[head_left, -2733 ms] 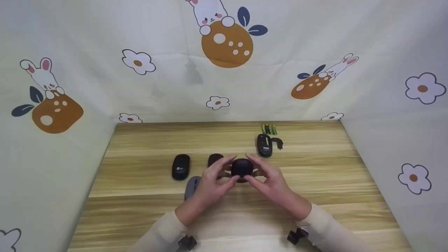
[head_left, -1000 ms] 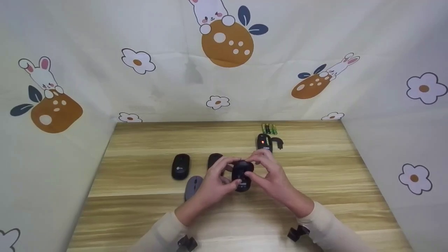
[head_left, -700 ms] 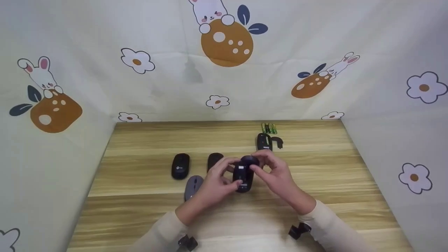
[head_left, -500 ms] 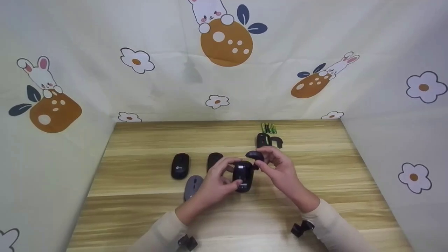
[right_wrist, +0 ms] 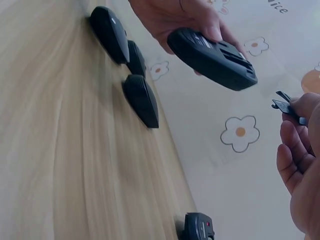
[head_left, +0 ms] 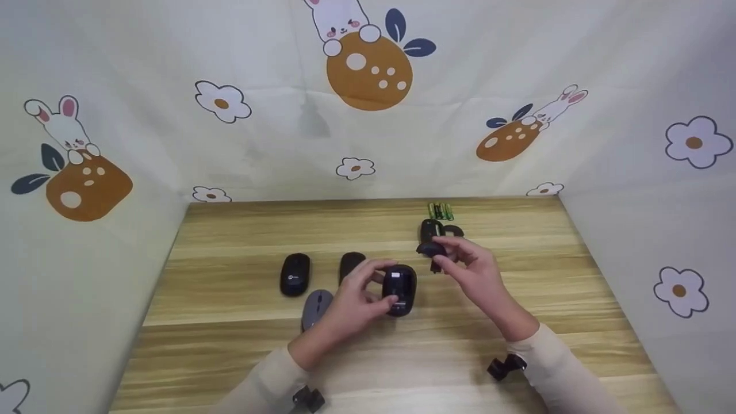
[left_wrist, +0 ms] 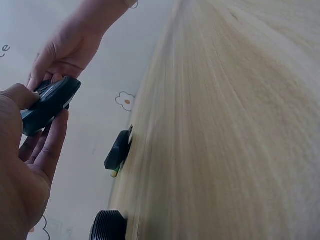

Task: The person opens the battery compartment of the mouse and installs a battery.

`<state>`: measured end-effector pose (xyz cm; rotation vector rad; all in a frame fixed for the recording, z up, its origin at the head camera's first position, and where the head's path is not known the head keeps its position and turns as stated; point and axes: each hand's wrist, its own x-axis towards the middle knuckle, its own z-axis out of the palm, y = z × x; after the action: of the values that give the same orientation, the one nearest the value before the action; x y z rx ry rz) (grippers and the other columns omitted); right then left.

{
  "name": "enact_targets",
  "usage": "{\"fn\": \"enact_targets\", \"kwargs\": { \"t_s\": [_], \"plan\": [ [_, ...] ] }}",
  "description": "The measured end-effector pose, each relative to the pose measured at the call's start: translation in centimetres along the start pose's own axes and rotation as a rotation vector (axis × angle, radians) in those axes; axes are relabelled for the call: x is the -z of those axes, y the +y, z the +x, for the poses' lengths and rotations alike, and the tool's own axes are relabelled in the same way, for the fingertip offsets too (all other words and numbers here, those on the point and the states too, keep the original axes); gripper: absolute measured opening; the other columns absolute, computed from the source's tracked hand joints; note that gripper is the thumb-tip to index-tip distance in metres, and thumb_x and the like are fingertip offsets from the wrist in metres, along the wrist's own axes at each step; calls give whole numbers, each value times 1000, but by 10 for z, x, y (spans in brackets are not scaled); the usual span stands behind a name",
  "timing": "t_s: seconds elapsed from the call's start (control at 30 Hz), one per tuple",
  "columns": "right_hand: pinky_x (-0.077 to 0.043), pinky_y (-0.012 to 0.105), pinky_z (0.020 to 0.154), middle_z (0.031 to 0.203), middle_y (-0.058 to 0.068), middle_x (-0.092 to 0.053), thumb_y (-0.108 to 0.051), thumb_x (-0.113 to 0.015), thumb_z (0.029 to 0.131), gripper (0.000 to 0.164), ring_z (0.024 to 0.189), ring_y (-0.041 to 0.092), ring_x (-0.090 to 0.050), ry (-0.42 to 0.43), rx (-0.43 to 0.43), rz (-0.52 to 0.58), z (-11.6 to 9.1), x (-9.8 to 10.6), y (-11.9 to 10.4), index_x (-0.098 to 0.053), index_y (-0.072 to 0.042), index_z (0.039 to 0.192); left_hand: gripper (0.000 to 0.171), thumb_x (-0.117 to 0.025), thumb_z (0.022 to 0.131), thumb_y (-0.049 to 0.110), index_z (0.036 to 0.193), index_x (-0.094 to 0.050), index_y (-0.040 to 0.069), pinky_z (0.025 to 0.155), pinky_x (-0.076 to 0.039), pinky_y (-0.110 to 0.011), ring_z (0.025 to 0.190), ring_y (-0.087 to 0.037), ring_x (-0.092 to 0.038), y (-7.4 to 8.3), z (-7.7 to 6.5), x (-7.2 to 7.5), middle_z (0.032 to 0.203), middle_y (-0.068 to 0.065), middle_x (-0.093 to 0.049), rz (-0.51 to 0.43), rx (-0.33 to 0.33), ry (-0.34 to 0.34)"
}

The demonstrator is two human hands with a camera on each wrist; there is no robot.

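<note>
My left hand [head_left: 357, 299] grips a black computer mouse [head_left: 401, 276] above the table, thumb on its upturned underside. In the right wrist view a battery compartment lies open in that mouse [right_wrist: 215, 59]. To its right, apart from it, my right hand [head_left: 478, 273] pinches a curved black battery cover [head_left: 430, 249] between thumb and fingers. A thin tab hangs from the cover's lower edge. Just beyond the right fingers, a second black mouse [head_left: 428, 230] lies bottom up with a battery in it. Its loose cover [head_left: 455, 230] is beside it, partly hidden by my fingers.
Several green and black batteries [head_left: 441, 211] lie in a row near the table's back edge. Left of my hands are a black mouse [head_left: 295, 275], another black mouse [head_left: 351, 266] partly behind my left hand, and a grey mouse [head_left: 317, 309]. Patterned cloth [head_left: 270, 149] encloses the table.
The battery cover has come off the held mouse. My right hand has carried it away to the right, while my left hand stays in place with the mouse.
</note>
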<state>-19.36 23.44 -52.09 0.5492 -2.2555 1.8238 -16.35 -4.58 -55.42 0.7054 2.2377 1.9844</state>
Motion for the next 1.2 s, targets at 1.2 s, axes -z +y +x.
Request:
{"fn": "enact_targets", "kwargs": {
  "t_s": [1.2],
  "plan": [
    [-52,17,59,95,20,-74,-1,-84,97,35,73,9,-63,-82,-214,-263,40,101,68,-77,3,131,62,-87,90,1,146,-68,19,76,-70,-37,113,-27,-69,0,0,3,135,-7,-63,20,-3,24]
  ]
}}
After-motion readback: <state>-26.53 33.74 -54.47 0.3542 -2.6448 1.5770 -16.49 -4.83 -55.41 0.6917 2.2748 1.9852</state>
